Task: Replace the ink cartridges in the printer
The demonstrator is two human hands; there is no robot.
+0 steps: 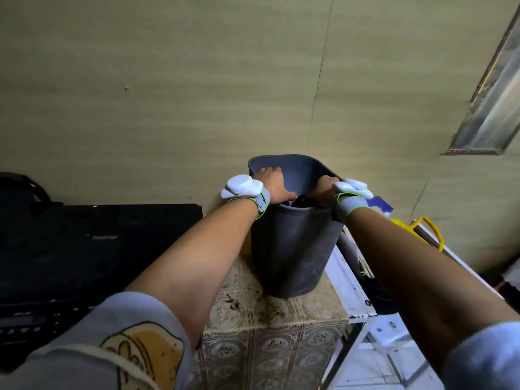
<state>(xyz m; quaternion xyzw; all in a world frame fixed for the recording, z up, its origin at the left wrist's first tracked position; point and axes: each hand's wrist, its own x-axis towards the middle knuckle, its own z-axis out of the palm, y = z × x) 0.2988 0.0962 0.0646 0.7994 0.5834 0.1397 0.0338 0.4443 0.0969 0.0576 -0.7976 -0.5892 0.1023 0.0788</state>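
Observation:
A black printer (92,249) with its lid down sits at the left on the table. To its right stands a dark grey plastic bin (292,249), tilted slightly. My left hand (274,182) grips the bin's left rim, fingers curled over the edge. On the opposite rim my right hand (323,191) holds on, its fingers reaching inside toward something dark that I cannot make out. Both wrists carry white devices on grey straps. No ink cartridge is plainly visible.
A patterned cloth covers the table (270,327) under the bin. A white metal frame (351,291) runs along the right, with a yellow bag handle (430,229) and a blue-and-white box (380,204) behind it. The beige wall (197,94) is close behind.

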